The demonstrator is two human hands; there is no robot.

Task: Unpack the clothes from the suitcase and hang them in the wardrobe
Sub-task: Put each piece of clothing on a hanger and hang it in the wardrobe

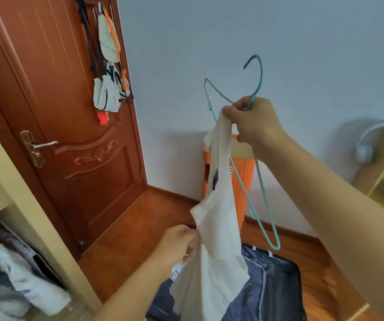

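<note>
White garment (216,228) hangs lengthwise, long axis near vertical, top bunched at right hand (254,122), lower end draped over open suitcase (276,281) on wooden floor (128,239). Right hand's grip closed round neck of teal wire hanger (259,177) and pinching garment top; hanger hook points up, long bar slanting down to right. Left hand (178,244) pinches garment's left edge at mid-height. Wardrobe (12,262) at lower left, clothes inside. Orange basket (244,181) behind garment, against wall.
</note>
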